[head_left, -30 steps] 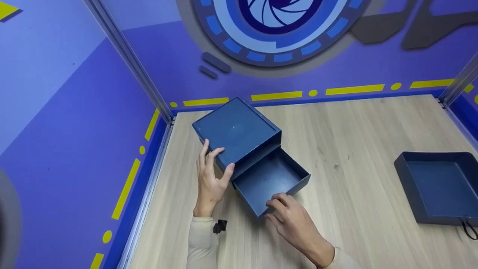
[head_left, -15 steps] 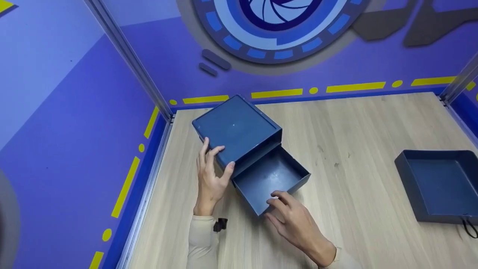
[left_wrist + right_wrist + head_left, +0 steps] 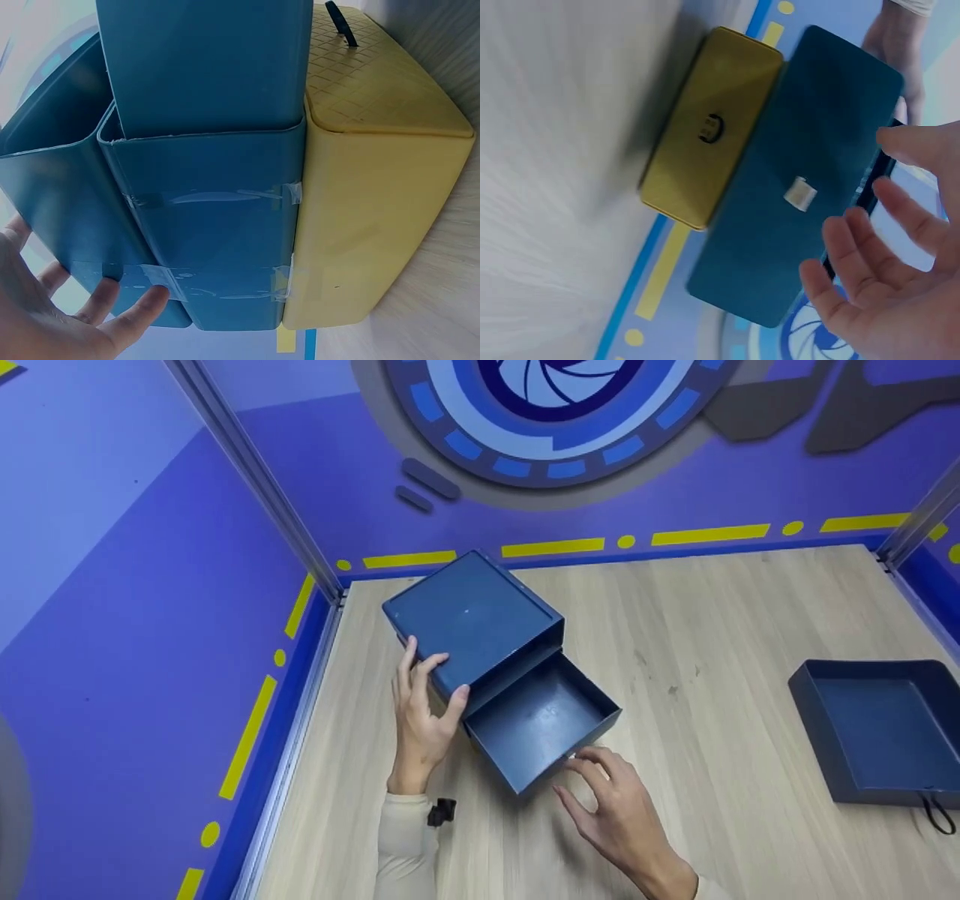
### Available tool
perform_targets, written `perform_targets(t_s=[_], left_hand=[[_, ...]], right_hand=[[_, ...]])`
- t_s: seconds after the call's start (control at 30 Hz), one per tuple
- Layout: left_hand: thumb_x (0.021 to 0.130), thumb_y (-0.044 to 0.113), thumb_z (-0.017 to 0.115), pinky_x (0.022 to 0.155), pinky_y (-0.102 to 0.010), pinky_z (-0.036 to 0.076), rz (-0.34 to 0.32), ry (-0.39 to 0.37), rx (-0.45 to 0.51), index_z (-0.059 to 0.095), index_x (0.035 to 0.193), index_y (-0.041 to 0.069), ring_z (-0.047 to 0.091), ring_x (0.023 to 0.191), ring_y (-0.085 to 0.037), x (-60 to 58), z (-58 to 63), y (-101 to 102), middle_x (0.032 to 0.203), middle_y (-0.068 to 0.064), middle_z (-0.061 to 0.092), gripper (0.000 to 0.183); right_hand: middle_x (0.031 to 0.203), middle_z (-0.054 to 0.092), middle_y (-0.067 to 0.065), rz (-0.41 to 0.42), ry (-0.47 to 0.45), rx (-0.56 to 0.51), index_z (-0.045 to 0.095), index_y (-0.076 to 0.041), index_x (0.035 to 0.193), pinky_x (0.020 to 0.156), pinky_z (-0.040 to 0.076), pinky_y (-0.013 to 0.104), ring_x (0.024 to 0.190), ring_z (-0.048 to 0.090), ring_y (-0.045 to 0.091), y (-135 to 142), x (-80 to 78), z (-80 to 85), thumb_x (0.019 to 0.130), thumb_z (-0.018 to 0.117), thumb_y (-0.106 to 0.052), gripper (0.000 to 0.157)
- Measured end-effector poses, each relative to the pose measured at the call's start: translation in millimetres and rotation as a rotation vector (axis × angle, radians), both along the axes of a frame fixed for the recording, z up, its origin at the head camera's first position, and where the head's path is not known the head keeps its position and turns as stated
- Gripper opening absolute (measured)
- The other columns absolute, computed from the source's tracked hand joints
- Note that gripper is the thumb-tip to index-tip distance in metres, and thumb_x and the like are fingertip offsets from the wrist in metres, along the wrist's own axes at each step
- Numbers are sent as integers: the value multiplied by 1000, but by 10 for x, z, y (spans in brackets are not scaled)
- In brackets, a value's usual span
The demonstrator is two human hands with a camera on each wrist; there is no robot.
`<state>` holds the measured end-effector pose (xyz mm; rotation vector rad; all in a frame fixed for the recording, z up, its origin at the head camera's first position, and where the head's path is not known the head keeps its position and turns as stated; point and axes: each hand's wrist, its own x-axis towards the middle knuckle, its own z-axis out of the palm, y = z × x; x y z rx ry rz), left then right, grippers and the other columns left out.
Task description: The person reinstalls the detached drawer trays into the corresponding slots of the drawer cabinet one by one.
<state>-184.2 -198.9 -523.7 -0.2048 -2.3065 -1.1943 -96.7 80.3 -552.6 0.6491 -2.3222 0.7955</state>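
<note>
My left hand (image 3: 424, 724) rests against the left side and top edge of a dark blue drawer cabinet (image 3: 476, 619), its fingers spread. The top compartment has an open front without a drawer. Below it, a blue drawer (image 3: 540, 720) is pulled well out, with nothing inside. My right hand (image 3: 622, 810) is at this drawer's front rim, fingers loosely bent; whether the fingertips touch the rim I cannot tell. In the right wrist view, a pale patch (image 3: 800, 193) marks the drawer's blue front. Beneath is a yellow drawer unit (image 3: 382, 202) with a black loop handle (image 3: 714, 129).
A separate dark blue drawer (image 3: 885, 735) with a black loop handle (image 3: 937, 814) lies on the wooden table (image 3: 712, 675) at the right. Clear tape (image 3: 217, 196) crosses the cabinet's side. Printed blue-purple walls (image 3: 187, 547) stand at the left and back.
My right hand has shifted right along the pulled-out drawer's front rim, and its fingers have come back from over the drawer. My left hand and the cabinet have stayed in place.
</note>
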Motion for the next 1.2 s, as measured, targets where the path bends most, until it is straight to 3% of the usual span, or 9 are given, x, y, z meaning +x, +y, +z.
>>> perform_targets(t_s=[0.4, 0.67, 1.2], left_hand=[[95, 37, 73, 121, -74, 27, -3, -3, -2, 60, 144, 24, 26, 161, -41, 4, -4, 0, 177, -12, 25, 52], [95, 37, 72, 121, -75, 27, 2, -12, 5, 60, 143, 24, 25, 161, -41, 10, -7, -4, 177, -12, 24, 51], [95, 38, 73, 121, -75, 27, 6, -7, -3, 60, 144, 24, 26, 161, -41, 13, 1, -5, 176, -12, 26, 52]], right_hand=[[106, 69, 8, -26, -11, 28, 73, -11, 105, 80, 59, 45, 94, 69, 25, 14, -91, -203, 71, 97, -10, 42], [106, 69, 9, -13, 3, 11, 72, -10, 103, 83, 58, 46, 96, 69, 27, -40, -141, -210, 77, 94, -12, 34], [105, 69, 14, -2, 35, -22, 72, -9, 102, 78, 56, 49, 90, 69, 28, -136, -269, -205, 77, 93, -13, 33]])
